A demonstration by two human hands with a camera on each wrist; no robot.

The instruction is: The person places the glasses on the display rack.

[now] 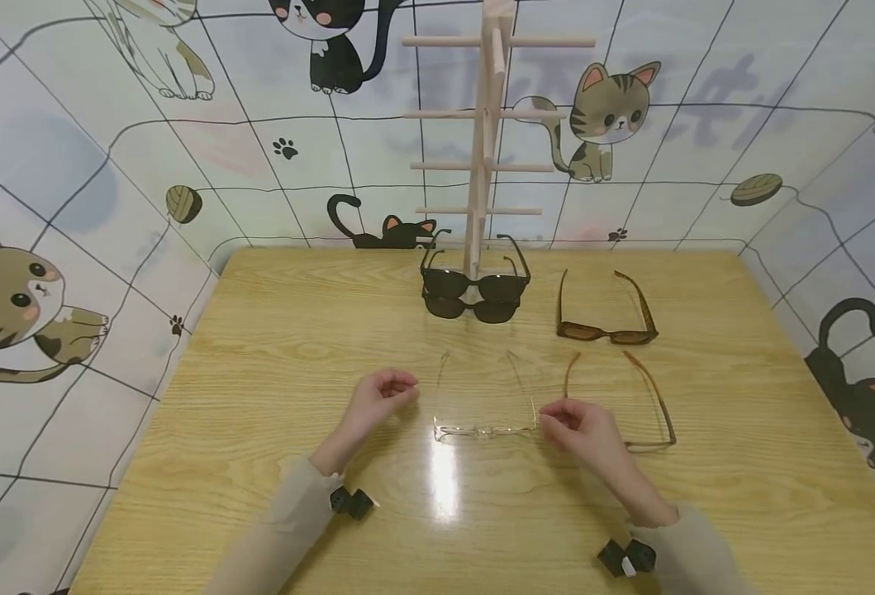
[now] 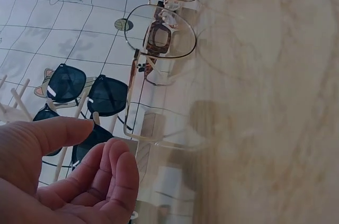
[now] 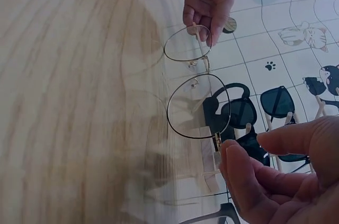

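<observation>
A pair of thin gold wire-rimmed eyeglasses (image 1: 483, 430) stands on the table between the hands, arms unfolded toward the back. My left hand (image 1: 378, 401) is just off its left side, touching nothing, fingers loosely bent. At the right hinge is my right hand (image 1: 589, 434); in the right wrist view its fingertip (image 3: 229, 145) meets the hinge, while the thumb (image 3: 275, 140) stays apart. Behind that hand, partly hidden, are brown-armed glasses (image 1: 660, 405).
A wooden rack (image 1: 485, 124) with several crossbars rises at the back. Two pairs of black sunglasses (image 1: 501, 288) are at its base, one in front of the other. Tortoiseshell sunglasses (image 1: 634, 337) lie to their right. Cat-printed cloth (image 1: 259, 190) surrounds the table (image 1: 296, 330).
</observation>
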